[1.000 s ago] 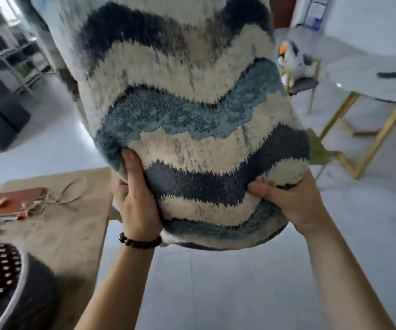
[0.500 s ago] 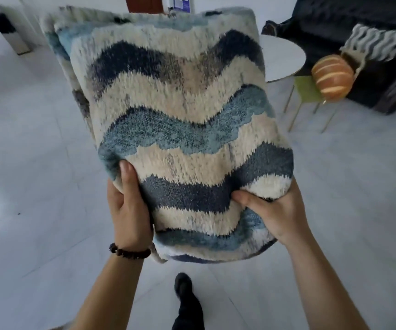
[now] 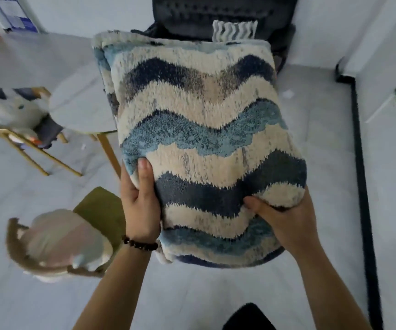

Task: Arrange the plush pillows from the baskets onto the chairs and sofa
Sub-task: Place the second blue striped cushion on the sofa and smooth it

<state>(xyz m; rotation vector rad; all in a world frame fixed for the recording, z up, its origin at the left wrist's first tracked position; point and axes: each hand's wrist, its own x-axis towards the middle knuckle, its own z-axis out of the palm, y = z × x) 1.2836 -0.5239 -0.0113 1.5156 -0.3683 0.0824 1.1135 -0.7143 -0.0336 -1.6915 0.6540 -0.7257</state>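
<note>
**Carrying Stage: Wave-Pattern Pillow on Approach to the Sofa**

**Position.** The wave-pattern pillow (image 3: 204,144) is held upright in mid-air at the centre of the view, clear of every seat. The left hand (image 3: 139,203) grips its lower left edge with the thumb on the front face. The right hand (image 3: 282,217) grips the lower right corner, thumb pressed into the pile. The far fingers of both hands are hidden behind the pillow.

**Hazards.**
- Both grips sit at the bottom edge. The unsupported top is likely to flop forward or sideways on a quick swing.
- The pillow screens most of the sofa (image 3: 223,15) at 12 o'clock, so the seat is not visible and placement is likely to be blind.
- A striped pillow (image 3: 235,29) stands against the sofa back, at 12 o'clock. A careless drop could topple it.
- The round counter (image 3: 80,103) lies at 10 o'clock, one leg just beside the pillow's left edge. A foot or the pillow could catch it.

**Containers and seats.** No basket shows in this view.
- The green chair (image 3: 101,206), at 8 o'clock, carries a pale plush cushion (image 3: 58,236); blur hides its form.
- The wooden chair (image 3: 49,129), at 9 o'clock, carries a bird-shaped plush (image 3: 8,110).
</note>
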